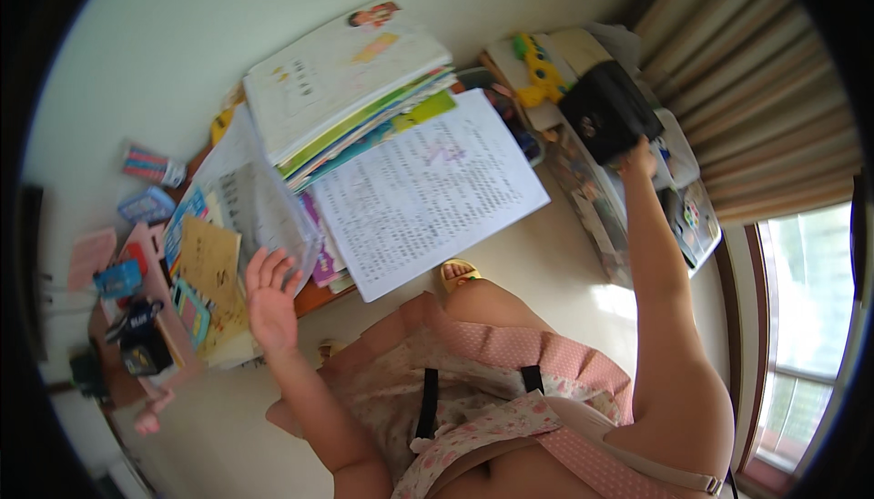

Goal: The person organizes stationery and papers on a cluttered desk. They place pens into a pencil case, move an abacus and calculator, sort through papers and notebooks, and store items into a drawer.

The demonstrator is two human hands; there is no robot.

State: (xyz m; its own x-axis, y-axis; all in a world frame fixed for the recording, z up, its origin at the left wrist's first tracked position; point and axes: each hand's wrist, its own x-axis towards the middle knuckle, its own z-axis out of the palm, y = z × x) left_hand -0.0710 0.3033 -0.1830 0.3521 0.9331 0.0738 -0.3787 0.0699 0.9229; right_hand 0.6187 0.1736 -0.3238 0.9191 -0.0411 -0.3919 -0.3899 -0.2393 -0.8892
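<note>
My right arm stretches far to the right, and my right hand (pixel 641 162) grips the near lower corner of a black boxy case (pixel 608 112). That case is tilted above a clear plastic storage bin (pixel 592 217). My left hand (pixel 272 300) hangs with nothing in it, fingers apart, by the desk's front edge. Closest to it are a brown paper envelope (pixel 211 262) and a clear plastic sleeve (pixel 296 217). Handwritten white sheets (pixel 428 198) lie to its right, in front of a tall stack of books and folders (pixel 346 76).
A yellow toy (pixel 543 76) lies behind the black case. Beige curtains (pixel 746 80) and a bright window (pixel 810 317) border the right side. At left stand a pink organizer (pixel 173 321) and a small cup-like container (pixel 153 164). My slippered foot (pixel 458 273) is below the desk.
</note>
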